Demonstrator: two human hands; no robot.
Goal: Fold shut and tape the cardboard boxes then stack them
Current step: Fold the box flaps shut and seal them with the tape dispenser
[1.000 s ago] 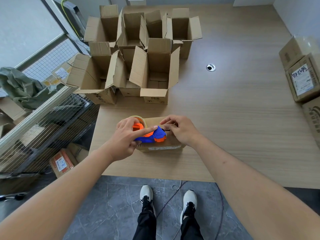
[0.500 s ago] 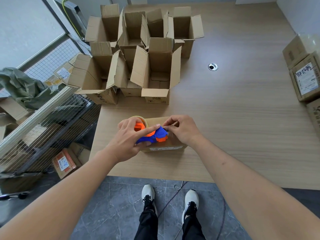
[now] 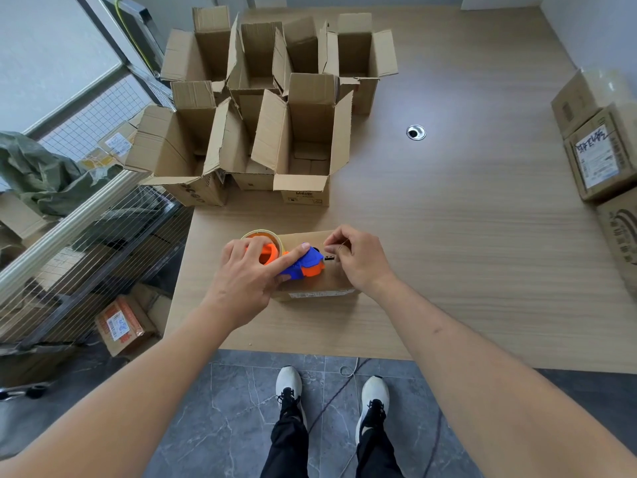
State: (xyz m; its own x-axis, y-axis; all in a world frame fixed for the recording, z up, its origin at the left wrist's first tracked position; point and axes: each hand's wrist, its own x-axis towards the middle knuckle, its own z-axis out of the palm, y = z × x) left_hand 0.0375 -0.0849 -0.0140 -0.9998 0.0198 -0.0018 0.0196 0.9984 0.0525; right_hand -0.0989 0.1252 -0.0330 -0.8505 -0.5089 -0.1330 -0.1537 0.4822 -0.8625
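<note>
At the far left, a crumpled green cloth (image 3: 41,174) is seen lying over a grey wire cage (image 3: 86,250), and a small brown box with an orange label (image 3: 120,324) is seen on the grey stone floor (image 3: 220,419) beside the cage. On the back left part of the light wooden tabletop (image 3: 465,236), a group of open brown cardboard boxes (image 3: 275,108) is set close together, with their flaps standing up. Near the front edge of the tabletop, a small closed brown cardboard box (image 3: 320,284) is placed. On top of this box, a blue and orange tape gun (image 3: 300,263) is held by the left hand (image 3: 248,281); the fingers are wrapped around the orange part by the roll of see-through tape (image 3: 263,236), and the first finger is laid straight along the blue part. Just to the right of the tape gun, the right hand (image 3: 358,260) is kept on the box top, with the thumb and fingers pinched together on something small there; what is pinched cannot be told, as it is too small. Further back, a small round metal hole (image 3: 415,132) is seen in the tabletop. At the far right edge, closed brown boxes with white labels (image 3: 599,153) are piled. Below the tabletop, two white shoes (image 3: 289,384) are seen on the floor.
</note>
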